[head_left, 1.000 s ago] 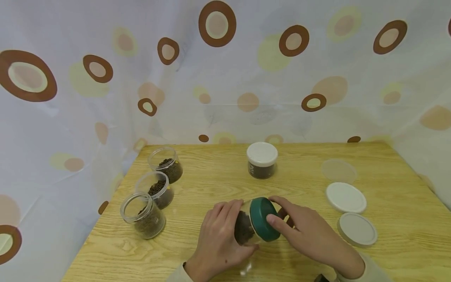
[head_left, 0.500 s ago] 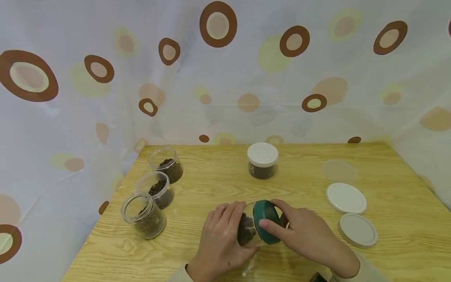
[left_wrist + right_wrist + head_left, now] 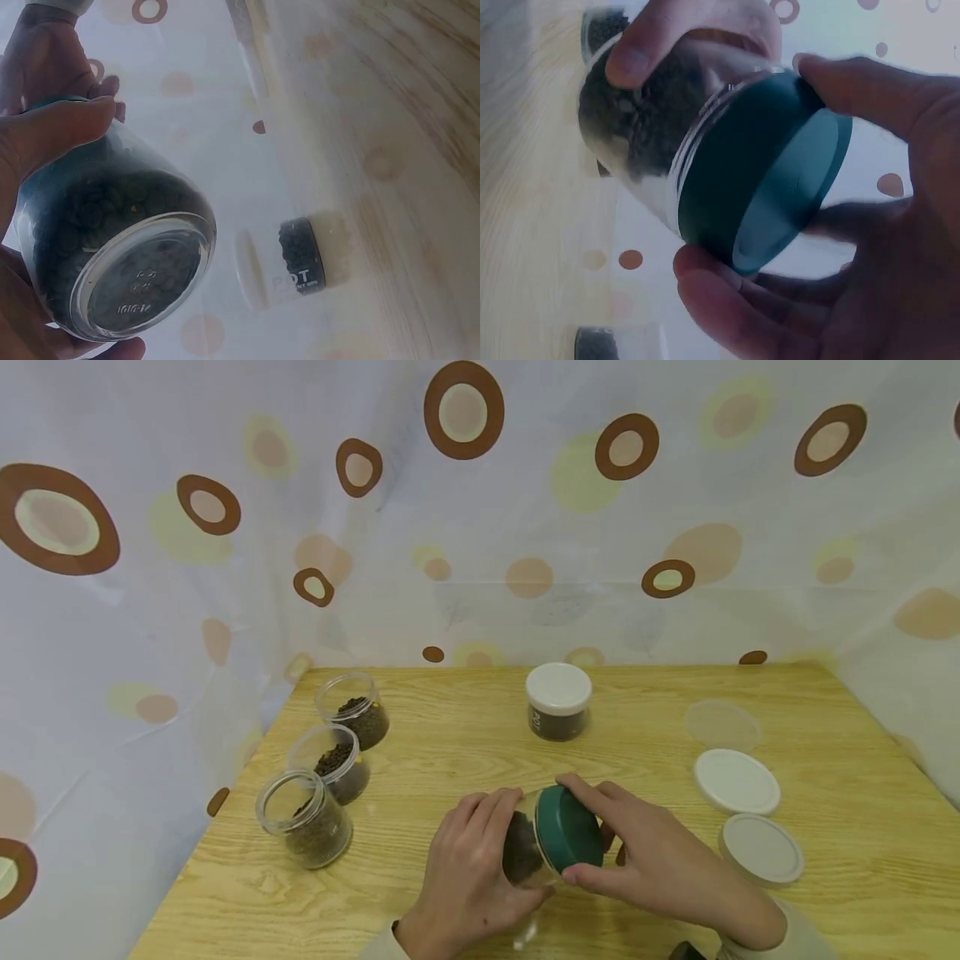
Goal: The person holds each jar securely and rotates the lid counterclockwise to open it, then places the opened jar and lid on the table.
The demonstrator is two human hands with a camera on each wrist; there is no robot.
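Observation:
A clear jar [image 3: 522, 847] part-filled with dark pellets is held tilted above the table, its green lid [image 3: 568, 829] pointing right. My left hand [image 3: 468, 868] grips the jar's body from the left, thumb underneath and fingers over the top. Thumb and fingers of my right hand [image 3: 652, 852] hold the lid by its rim. In the left wrist view the jar's embossed glass base [image 3: 146, 277] faces the camera. The right wrist view shows the lid's recessed top [image 3: 791, 191], with the lid on the jar's mouth.
At the left stand three lidless clear jars of dark pellets, the nearest jar [image 3: 307, 827] in front. A white-lidded pot [image 3: 557, 702] stands at the back middle. To the right lie a translucent lid [image 3: 722, 725], a white lid [image 3: 737, 781] and a greyish lid [image 3: 761, 849].
My right hand has shifted its hold round the lid: the thumb went leftward over it, then down to its lower edge, and the fingertips now sit at its top. The left hand barely moved.

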